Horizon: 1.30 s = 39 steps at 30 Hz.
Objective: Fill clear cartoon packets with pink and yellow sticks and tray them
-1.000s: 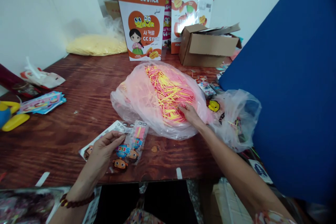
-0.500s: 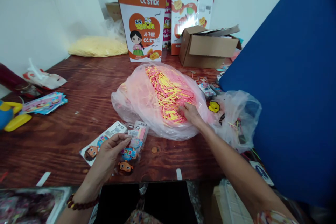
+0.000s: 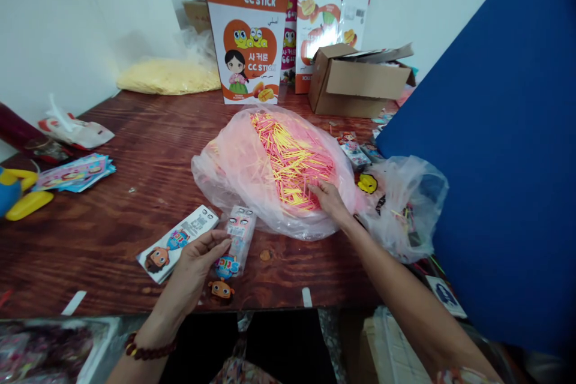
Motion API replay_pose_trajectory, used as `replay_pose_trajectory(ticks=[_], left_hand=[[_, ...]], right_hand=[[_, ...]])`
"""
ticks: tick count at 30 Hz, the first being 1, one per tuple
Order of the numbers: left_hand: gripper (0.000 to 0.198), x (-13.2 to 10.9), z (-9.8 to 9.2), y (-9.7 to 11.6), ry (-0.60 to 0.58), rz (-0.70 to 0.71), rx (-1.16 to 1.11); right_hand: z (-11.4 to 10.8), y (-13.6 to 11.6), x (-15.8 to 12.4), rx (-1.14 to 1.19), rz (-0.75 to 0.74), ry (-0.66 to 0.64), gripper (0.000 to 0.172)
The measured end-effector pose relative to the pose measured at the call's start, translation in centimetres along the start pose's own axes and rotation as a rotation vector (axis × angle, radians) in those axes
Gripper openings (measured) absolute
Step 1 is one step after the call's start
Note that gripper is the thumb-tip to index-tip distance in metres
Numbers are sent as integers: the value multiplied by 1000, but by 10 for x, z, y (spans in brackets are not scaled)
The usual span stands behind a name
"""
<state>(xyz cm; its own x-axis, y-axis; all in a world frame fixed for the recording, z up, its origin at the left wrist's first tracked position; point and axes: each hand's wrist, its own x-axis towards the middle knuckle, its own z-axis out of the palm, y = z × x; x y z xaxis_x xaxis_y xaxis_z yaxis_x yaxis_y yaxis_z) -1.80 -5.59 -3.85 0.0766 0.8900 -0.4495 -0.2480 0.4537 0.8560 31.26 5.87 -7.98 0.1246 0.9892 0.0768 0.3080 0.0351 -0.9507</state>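
Observation:
My left hand (image 3: 200, 261) is closed, thumb and fingertips pinched at the edge of a clear printed packet (image 3: 227, 266) with a cartoon face at its lower end. Part of that packet overlaps other clear packets, so their borders are hard to tell apart. My right hand (image 3: 329, 199) reaches into a large clear plastic bag (image 3: 234, 150) full of thin pink and yellow sticks (image 3: 292, 159). Its fingers pinch a few pink sticks at the lower right of the heap. Left of the clear packets lies a stack of white printed packets (image 3: 180, 243).
Behind the bag stand printed cartons (image 3: 249, 30) and an open brown box (image 3: 364, 81). A smaller clear bag (image 3: 405, 204) lies to the right, beside a blue panel (image 3: 495, 162). Tissues (image 3: 76, 132) and blue-pink packets (image 3: 74, 174) are at the left.
My left hand has shifted slightly right, and the clear packet has moved with it over the others. My right hand stays at the sticks, having moved only a little.

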Motion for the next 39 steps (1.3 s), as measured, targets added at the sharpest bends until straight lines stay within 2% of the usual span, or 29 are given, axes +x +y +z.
replay_pose_trajectory(ticks=[3,7,10,12,16,19,22,27,31,35,37,39], left_hand=[[33,0,11,-1,-28,11,11],[28,2,25,-2,-50,89,37],[29,6,37,0,-84,80,63],[30,9,46,1,-110,80,74],[27,15,63,5,-146,147,129],[27,20,69,8,-190,180,184],[26,26,68,9,-199,213,245],[25,31,58,1,-194,265,390],[32,28,52,-2,-241,256,483],[35,22,49,-1,-309,253,490],[35,20,48,-2,-334,274,474],[35,18,47,-2,-351,298,463]], right_hand=[[1,-1,-3,69,-24,20,38],[0,-8,-3,332,35,67,38],[-3,-19,-7,539,90,141,36],[-2,-31,-15,632,107,137,34],[12,-60,-40,631,99,-42,30],[27,-76,-60,439,30,-224,29],[36,-84,-72,200,-57,-315,24],[44,-86,-78,-126,-260,-395,13],[48,-85,-80,-269,-330,-459,12],[45,-90,-81,-138,-204,-452,12],[43,-94,-81,56,-106,-365,15],[42,-100,-81,343,-40,-212,14]])
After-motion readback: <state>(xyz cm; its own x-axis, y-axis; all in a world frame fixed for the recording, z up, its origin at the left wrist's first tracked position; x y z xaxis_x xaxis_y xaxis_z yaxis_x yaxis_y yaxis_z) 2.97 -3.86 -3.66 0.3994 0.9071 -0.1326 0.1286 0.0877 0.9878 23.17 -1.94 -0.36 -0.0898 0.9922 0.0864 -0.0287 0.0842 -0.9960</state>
